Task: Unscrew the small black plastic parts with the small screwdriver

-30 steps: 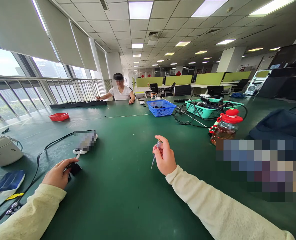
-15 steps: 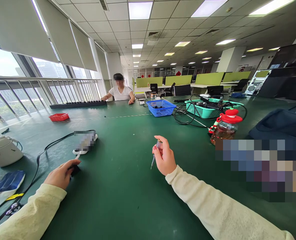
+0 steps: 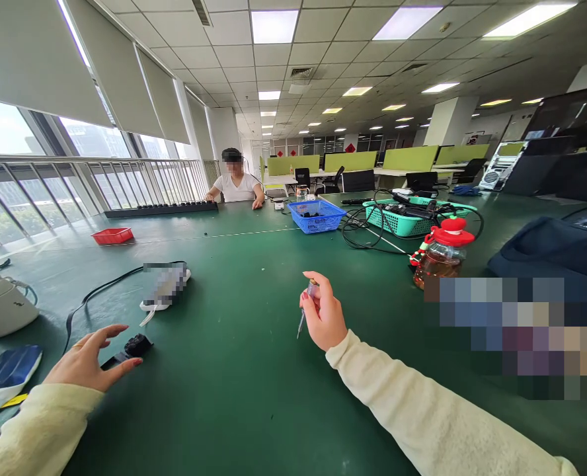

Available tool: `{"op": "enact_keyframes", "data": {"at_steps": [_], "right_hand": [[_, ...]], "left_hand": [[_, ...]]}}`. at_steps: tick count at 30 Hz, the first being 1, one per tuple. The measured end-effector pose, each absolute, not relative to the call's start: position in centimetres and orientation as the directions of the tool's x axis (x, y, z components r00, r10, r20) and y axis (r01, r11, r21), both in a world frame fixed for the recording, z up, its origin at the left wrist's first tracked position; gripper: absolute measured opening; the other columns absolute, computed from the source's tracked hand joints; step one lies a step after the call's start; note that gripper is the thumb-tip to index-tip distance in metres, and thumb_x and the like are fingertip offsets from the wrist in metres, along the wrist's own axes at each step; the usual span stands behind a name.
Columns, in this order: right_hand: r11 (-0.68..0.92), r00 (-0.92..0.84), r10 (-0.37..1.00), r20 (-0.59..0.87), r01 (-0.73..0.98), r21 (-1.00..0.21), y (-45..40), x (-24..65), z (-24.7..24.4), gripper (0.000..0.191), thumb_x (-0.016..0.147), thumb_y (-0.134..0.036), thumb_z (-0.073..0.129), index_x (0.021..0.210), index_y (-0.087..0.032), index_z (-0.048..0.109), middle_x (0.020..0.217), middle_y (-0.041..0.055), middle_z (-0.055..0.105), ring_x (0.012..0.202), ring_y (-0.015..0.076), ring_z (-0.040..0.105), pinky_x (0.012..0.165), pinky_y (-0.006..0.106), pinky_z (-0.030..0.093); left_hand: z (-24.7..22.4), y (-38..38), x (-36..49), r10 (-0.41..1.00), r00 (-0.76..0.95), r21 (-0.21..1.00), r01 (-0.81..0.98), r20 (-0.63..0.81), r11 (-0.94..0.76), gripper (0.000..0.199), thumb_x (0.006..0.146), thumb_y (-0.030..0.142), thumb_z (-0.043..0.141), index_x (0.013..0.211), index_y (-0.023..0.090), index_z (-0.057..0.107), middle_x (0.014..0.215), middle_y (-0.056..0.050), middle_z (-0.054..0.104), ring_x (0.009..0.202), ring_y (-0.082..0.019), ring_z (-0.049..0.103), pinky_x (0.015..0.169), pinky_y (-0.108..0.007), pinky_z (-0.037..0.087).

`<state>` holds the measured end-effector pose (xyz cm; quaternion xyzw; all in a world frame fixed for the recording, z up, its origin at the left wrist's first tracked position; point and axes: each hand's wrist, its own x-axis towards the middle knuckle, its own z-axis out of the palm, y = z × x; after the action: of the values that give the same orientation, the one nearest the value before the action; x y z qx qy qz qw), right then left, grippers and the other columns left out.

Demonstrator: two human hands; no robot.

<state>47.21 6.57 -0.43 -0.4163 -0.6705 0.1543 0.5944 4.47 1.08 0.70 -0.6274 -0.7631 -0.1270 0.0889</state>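
Note:
My left hand (image 3: 92, 360) is at the lower left with thumb and fingers spread around a small black part (image 3: 137, 345), which rests on the green table (image 3: 214, 396). There is a gap between the fingertips and the part's knobbly end; its other end is hidden by the hand. Right of the middle, my right hand (image 3: 323, 311) is closed around a thin screwdriver (image 3: 301, 324), whose metal shaft points down and toward the left. The tip hangs over the table surface.
Beyond my left hand lies a white device (image 3: 157, 306) with a black cable. A red tray (image 3: 112, 236), a blue basket (image 3: 316, 217), a teal basket (image 3: 402, 225) with cables and a red-lidded jar (image 3: 442, 254) stand farther back. Across the table sits a person (image 3: 236, 185).
My left hand has opened and drawn back to the left, uncovering the black part. My right hand keeps the screwdriver in nearly the same place. The view has shifted slightly.

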Motion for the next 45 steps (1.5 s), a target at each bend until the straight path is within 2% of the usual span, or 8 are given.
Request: {"op": "enact_keyframes", "data": {"at_steps": [7, 15, 21, 26, 29, 33, 40, 45], "right_hand": [[0.595, 0.059, 0.753, 0.655, 0.365, -0.716, 6.7, 47.2, -0.8, 0.034, 0.09, -0.024, 0.041, 0.123, -0.02, 0.044, 0.07, -0.0008, 0.059, 0.054, 0.0129, 0.057, 0.056, 0.027, 0.05], [0.6, 0.067, 0.749, 0.66, 0.355, -0.717, 6.6, 47.0, -0.6, 0.033, 0.09, -0.024, 0.041, 0.122, -0.02, 0.044, 0.067, -0.0015, 0.058, 0.053, 0.0126, 0.057, 0.055, 0.026, 0.05], [0.594, 0.069, 0.76, 0.646, 0.33, -0.734, 6.6, 47.1, -0.8, 0.033, 0.089, -0.026, 0.043, 0.121, -0.02, 0.045, 0.067, -0.0016, 0.057, 0.054, 0.0127, 0.056, 0.057, 0.027, 0.05], [0.489, 0.052, 0.868, 0.494, 0.086, -0.868, 5.2, 45.6, 1.5, 0.037, 0.087, -0.029, 0.048, 0.122, -0.02, 0.043, 0.07, -0.0018, 0.057, 0.057, 0.012, 0.056, 0.058, 0.027, 0.049], [0.128, -0.402, 0.894, 0.201, -0.201, -0.971, 1.9, 42.7, 4.9, 0.056, 0.087, -0.031, 0.048, 0.138, -0.024, 0.026, 0.067, -0.0056, 0.057, 0.039, 0.0071, 0.042, 0.04, 0.02, 0.036], [-0.102, -0.886, 0.464, -0.023, -0.028, -0.994, -2.0, 39.7, 7.8, 0.062, 0.078, -0.035, 0.067, 0.134, -0.021, 0.043, 0.067, -0.0047, 0.057, 0.044, 0.0049, 0.044, 0.043, 0.018, 0.038], [0.26, -0.33, 0.914, 0.235, 0.033, -0.965, 2.7, 44.6, 4.3, 0.043, 0.084, -0.033, 0.057, 0.124, -0.02, 0.05, 0.066, -0.0037, 0.054, 0.055, 0.0094, 0.05, 0.05, 0.021, 0.041], [0.422, 0.205, 0.88, 0.429, 0.079, -0.903, 6.8, 49.4, 1.8, 0.044, 0.083, -0.04, 0.055, 0.12, -0.019, 0.045, 0.071, -0.0012, 0.058, 0.057, 0.0126, 0.055, 0.048, 0.024, 0.043]], "left_hand": [[-1.8, 0.9, 1.3, 0.965, -0.216, 0.017, 0.976, 0.15, 0.216, 0.052, 0.079, 0.041, 0.037, 0.121, 0.017, 0.057, 0.107, -0.009, 0.071, 0.1, -0.025, 0.066, 0.085, -0.036, 0.05], [-0.6, 1.1, 2.5, 0.853, -0.277, 0.053, 0.958, 0.442, 0.283, 0.048, 0.087, 0.041, 0.028, 0.118, 0.024, 0.06, 0.106, -0.004, 0.071, 0.095, -0.024, 0.066, 0.078, -0.038, 0.053], [-1.2, 2.8, 5.4, 0.849, 0.065, 0.005, 0.997, 0.524, -0.079, 0.044, 0.085, 0.04, 0.035, 0.105, 0.021, 0.068, 0.113, -0.006, 0.069, 0.099, -0.024, 0.064, 0.095, -0.04, 0.049], [-2.5, 3.6, 5.2, 0.844, 0.093, -0.015, 0.995, 0.528, -0.1, 0.047, 0.085, 0.038, 0.034, 0.105, 0.019, 0.071, 0.114, -0.012, 0.068, 0.102, -0.028, 0.063, 0.095, -0.042, 0.05], [-2.7, 4.0, 4.2, 0.854, 0.057, -0.004, 0.998, 0.516, -0.064, 0.046, 0.084, 0.04, 0.035, 0.105, 0.021, 0.072, 0.113, -0.011, 0.069, 0.099, -0.028, 0.064, 0.092, -0.042, 0.051], [-2.7, 4.0, 4.2, 0.854, 0.05, 0.013, 0.998, 0.518, -0.066, 0.048, 0.086, 0.04, 0.032, 0.105, 0.02, 0.071, 0.112, -0.01, 0.069, 0.097, -0.027, 0.065, 0.093, -0.041, 0.051], [-2.3, 3.2, 5.3, 0.851, 0.033, 0.026, 0.998, 0.524, -0.055, 0.046, 0.085, 0.04, 0.034, 0.104, 0.022, 0.072, 0.111, -0.009, 0.069, 0.097, -0.026, 0.065, 0.094, -0.039, 0.05], [-2.1, 3.0, 5.4, 0.878, 0.004, 0.051, 0.998, 0.479, -0.032, 0.047, 0.083, 0.042, 0.035, 0.105, 0.021, 0.071, 0.112, -0.009, 0.069, 0.095, -0.026, 0.066, 0.091, -0.039, 0.052]]}}
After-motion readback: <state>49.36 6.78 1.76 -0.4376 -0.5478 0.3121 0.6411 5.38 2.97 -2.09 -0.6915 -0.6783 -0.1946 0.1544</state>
